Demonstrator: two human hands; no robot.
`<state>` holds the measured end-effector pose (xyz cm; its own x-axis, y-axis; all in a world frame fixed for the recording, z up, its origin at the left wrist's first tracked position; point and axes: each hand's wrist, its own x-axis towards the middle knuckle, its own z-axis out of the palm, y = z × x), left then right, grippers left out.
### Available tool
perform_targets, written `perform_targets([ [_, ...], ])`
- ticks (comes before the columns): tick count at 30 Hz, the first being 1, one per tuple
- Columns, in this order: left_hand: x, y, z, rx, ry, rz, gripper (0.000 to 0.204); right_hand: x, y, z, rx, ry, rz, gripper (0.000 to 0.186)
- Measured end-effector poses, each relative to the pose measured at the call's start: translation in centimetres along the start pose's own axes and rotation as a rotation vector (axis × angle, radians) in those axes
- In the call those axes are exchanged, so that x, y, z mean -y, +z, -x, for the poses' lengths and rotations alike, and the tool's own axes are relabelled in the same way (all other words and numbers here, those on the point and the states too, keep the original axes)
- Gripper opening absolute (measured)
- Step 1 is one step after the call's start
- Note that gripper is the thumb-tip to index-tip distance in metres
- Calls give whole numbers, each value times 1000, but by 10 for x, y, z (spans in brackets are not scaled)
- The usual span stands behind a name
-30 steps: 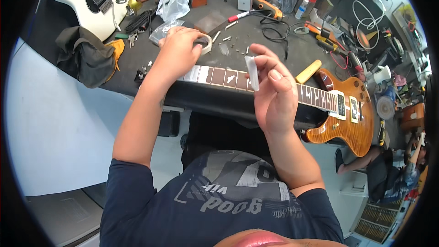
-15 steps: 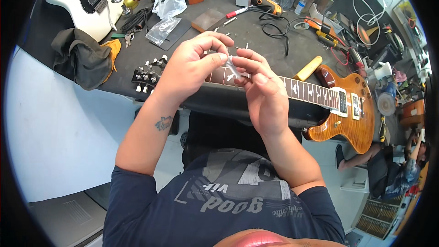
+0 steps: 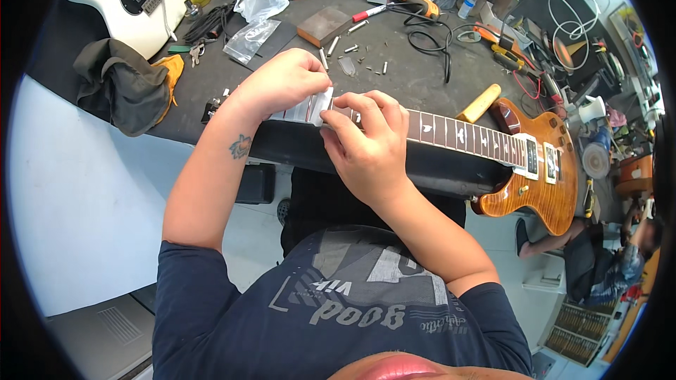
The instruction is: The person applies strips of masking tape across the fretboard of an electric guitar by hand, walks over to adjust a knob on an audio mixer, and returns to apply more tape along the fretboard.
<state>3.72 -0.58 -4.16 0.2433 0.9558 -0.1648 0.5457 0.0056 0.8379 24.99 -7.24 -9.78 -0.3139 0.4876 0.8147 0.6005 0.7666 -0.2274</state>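
Note:
An electric guitar with an amber flamed body (image 3: 541,190) lies across the bench, its neck reaching left under my hands. Pale strips of tape (image 3: 299,111) cover part of the fretboard (image 3: 451,132) near the headstock (image 3: 211,109), which my left forearm mostly hides. One whitish tape strip (image 3: 322,105) runs across the neck between my hands. My left hand (image 3: 287,83) is closed, its fingertips pinching the strip's far end. Curled over the neck, my right hand (image 3: 373,141) has its thumb and fingertips on the near end.
Small metal pins (image 3: 333,46) and bits lie behind the neck, by a brown block (image 3: 324,26) and a red-capped marker (image 3: 368,13). A yellow stick (image 3: 479,103) rests beside the guitar. At far left are a white guitar body (image 3: 130,10) and dark cloth (image 3: 123,88). Another person (image 3: 598,260) is at right.
Both hands have come down and leftward, bringing the strip from above the neck onto the fretboard. The metal pins behind the neck are now uncovered.

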Motion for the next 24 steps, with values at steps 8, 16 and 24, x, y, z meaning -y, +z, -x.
perform_targets([
  [8, -8, 4, 7, -21, 56, -78, 26, -4, 7, 4, -19, -46, 2, 26],
  [16, -5, 7, 3, -42, 66, -156, 31, -5, 10, 7, -32, -67, 37, 28],
  [24, -7, 6, 5, -30, 38, -137, 30, -5, 11, 6, -39, -81, 45, 30],
])
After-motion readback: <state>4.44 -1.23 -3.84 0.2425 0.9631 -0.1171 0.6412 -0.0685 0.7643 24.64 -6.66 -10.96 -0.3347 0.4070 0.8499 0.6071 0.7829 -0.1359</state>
